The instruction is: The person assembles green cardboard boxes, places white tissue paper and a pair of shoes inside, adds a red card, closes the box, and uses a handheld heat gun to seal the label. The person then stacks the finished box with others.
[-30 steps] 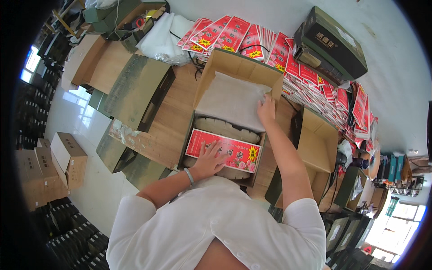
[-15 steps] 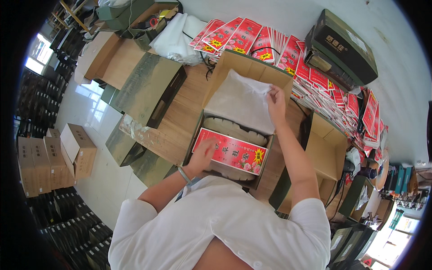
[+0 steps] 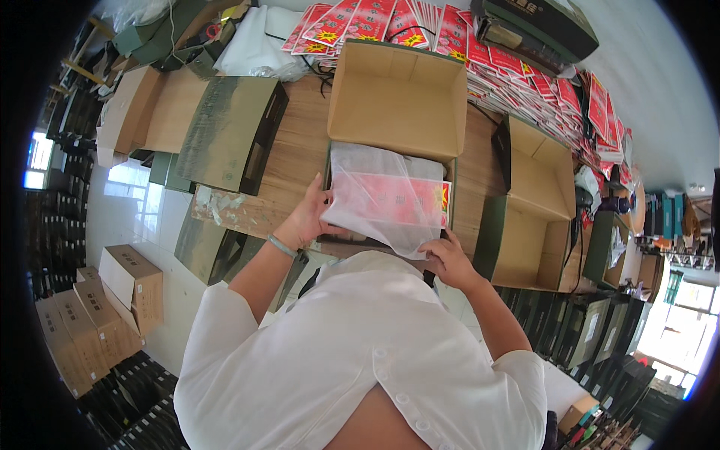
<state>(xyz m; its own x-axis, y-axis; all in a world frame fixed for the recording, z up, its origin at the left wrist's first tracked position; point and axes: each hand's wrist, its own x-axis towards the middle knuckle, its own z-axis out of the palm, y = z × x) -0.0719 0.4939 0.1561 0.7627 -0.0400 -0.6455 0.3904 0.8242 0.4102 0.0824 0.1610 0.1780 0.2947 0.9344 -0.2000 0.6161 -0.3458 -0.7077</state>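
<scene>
A sheet of white tissue paper (image 3: 360, 196) lies over the contents of an open shoebox (image 3: 397, 97) in front of me. Through the thin sheet shows a flat red printed packet (image 3: 445, 202), its right end uncovered. At the box's left side my left hand (image 3: 306, 215) has its fingers curled at the sheet's left edge. My right hand (image 3: 448, 259) pinches the sheet's near right corner at the box's front edge. The shoes beneath are now hidden.
Another open shoebox (image 3: 525, 232) stands to the right, a closed green box (image 3: 225, 135) to the left. Many red packets (image 3: 517, 101) lie heaped along the back of the wooden table (image 3: 296, 142). Brown cartons (image 3: 97, 315) stand on the floor at left.
The tissue paper has come down toward me over the red packet and shoes. My right hand moved from the box's far side to its front; my left hand shifted to the left edge.
</scene>
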